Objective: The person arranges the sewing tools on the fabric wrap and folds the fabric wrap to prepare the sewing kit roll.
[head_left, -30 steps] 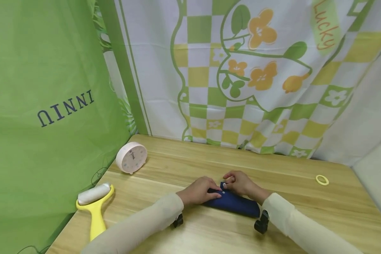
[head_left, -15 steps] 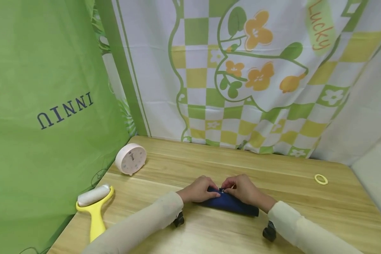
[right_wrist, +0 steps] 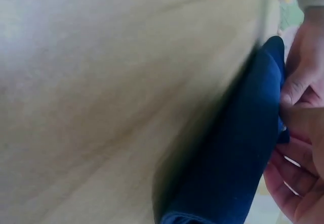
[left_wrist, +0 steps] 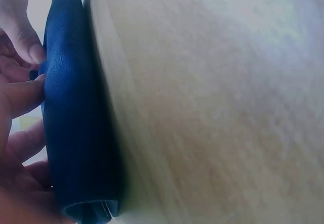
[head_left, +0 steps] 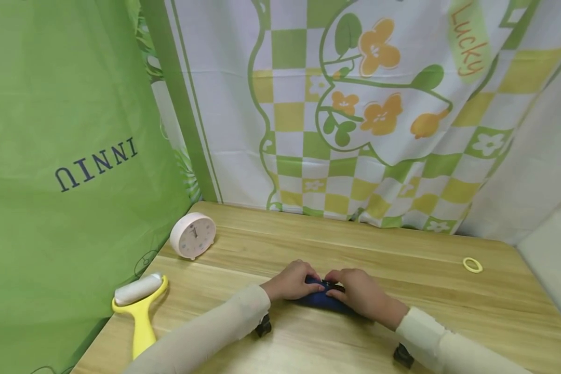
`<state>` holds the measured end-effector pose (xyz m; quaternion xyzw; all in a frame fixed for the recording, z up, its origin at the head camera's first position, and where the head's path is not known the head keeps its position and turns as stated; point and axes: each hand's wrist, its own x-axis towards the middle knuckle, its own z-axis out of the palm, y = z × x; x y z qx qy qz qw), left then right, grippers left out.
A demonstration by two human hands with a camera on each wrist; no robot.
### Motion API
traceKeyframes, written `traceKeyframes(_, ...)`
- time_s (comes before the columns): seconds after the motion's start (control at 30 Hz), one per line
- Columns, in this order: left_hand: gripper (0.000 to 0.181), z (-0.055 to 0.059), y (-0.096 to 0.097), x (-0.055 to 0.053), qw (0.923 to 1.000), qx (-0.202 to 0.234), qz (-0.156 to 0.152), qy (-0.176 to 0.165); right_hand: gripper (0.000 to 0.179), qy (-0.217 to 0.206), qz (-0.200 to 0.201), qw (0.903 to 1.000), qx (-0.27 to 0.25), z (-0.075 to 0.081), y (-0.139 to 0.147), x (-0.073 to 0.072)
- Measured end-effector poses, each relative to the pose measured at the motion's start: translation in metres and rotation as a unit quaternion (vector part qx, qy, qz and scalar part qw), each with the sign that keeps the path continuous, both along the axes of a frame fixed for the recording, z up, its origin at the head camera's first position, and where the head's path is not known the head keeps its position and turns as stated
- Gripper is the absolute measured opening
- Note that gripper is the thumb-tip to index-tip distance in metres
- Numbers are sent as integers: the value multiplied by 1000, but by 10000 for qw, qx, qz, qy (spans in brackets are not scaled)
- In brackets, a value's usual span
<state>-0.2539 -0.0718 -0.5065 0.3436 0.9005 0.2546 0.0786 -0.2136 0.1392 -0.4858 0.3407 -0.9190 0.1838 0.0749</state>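
Observation:
A dark blue rolled case (head_left: pixel 314 300) of leather-like material lies on the wooden table in the head view. My left hand (head_left: pixel 291 281) grips its left part, thumb on the near side and fingers over the top. With thumb in front and fingers behind, my right hand (head_left: pixel 365 294) holds it around the middle, where a small strap sits between the two hands. Up close in the left wrist view, the blue case (left_wrist: pixel 76 107) shows an open rolled end at the bottom. A small blue tab (right_wrist: pixel 283 134) sticks out beside the fingers in the right wrist view.
At the left stand a pink round clock (head_left: pixel 193 236) and, nearer, a lint roller with a yellow handle (head_left: pixel 142 330). A pale yellow ring (head_left: pixel 472 265) lies at the right. A patterned curtain (head_left: pixel 290 114) hangs behind the table (head_left: pixel 243 236).
The small strap with its snap, raised a second ago, has come down onto the roll. My right hand has lowered, its thumb now on the front; the left hand stays in place.

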Motion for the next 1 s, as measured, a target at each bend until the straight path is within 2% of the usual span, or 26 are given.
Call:
traceKeyframes(0.1, 20, 0, 0, 1, 9999, 80, 64, -48, 22, -224, -261, 9992, -219, -1, -3, 0)
traceKeyframes(0.27, 19, -1, 0, 0, 9999, 111, 95, -33, 9, -947, -442, 9914, -788, 0, -6, -6)
traceKeyframes(0.37, 19, -2, 0, 0, 9999, 96, 90, 7, 6, -1164, -404, 9890, -814, 1, -7, -9)
traceKeyframes(0.47, 19, -2, 0, -1, 9999, 94, 72, 54, 5, -1187, -270, 9905, -643, 2, -8, -12)
traceKeyframes(0.57, 19, -3, 0, -2, 9999, 111, 3, 124, 5, -954, -142, 9948, -328, 2, -9, -12)
traceKeyframes(0.73, 18, -2, 0, -2, 9997, 107, -66, 226, 5, -82, 26, 9995, 306, -1, -13, -10)
traceKeyframes(0.9, 21, -1, 0, -2, 9986, -209, -21, 481, 6, 920, -33, 9912, 949, -7, -18, -8)
traceKeyframes(1.0, 23, -2, 0, -2, 9976, -389, 12, 570, 7, 1241, -91, 9859, 1119, -10, -20, -8)
